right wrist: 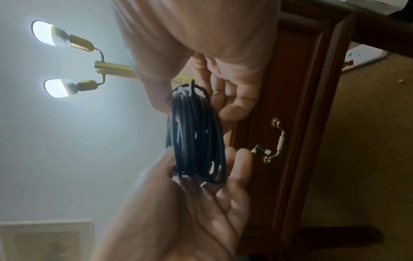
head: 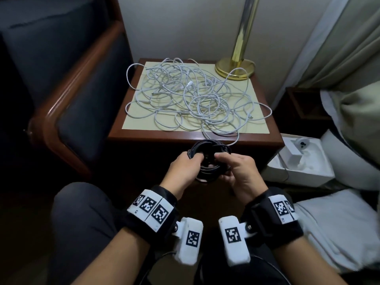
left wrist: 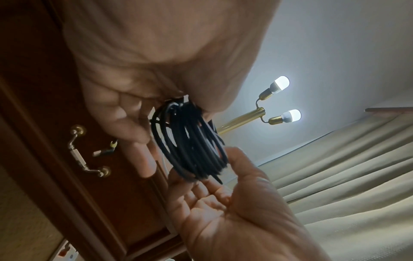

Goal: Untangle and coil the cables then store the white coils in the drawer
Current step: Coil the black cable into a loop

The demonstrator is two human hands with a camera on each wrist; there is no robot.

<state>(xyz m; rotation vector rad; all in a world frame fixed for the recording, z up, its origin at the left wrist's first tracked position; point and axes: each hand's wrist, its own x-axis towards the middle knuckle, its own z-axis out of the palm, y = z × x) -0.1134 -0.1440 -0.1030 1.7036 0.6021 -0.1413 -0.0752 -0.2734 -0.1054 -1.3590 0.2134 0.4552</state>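
Black coil (head: 207, 159) wound, held in front of the nightstand (head: 195, 136) by left hand (head: 183, 167) and right hand (head: 236, 171), fingers curled on it. White tangle (head: 191, 95) at 12 o'clock remains uncoiled; drawer (left wrist: 89, 150) shut.

Both forearms reached forward side by side; the left hand (head: 186, 165) and right hand (head: 238, 169) curled inward, fingertips nearly meeting.

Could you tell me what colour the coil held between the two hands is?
Black; the coil shows best in the right wrist view.
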